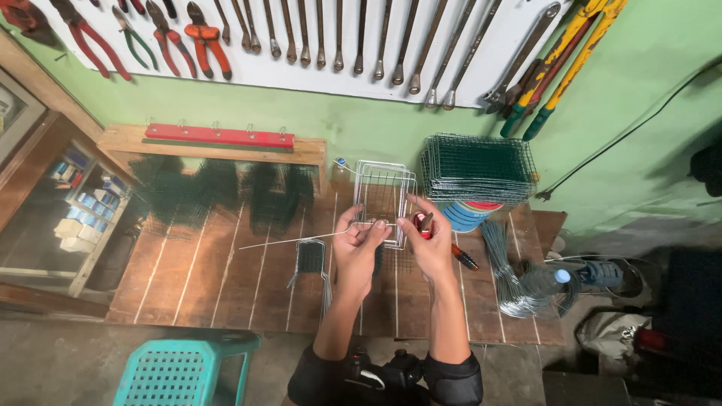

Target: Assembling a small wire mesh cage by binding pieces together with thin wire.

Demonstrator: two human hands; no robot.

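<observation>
Silver wire-mesh basket [384, 197] on brown wooden desk [226, 278] | left hand [359, 242] grip closed on thin straight wire [293, 240] at basket's front | right hand [429, 244] grip closed on red-handled pliers [423, 223] beside basket

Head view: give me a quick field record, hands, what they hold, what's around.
left hand: pinches a thin wire at the wire basket
right hand: grips red-handled pliers by the basket
surface: wooden table
right of basket: stack of green mesh panels; wire bundle
wall: tool rack
floor: teal stool
</observation>
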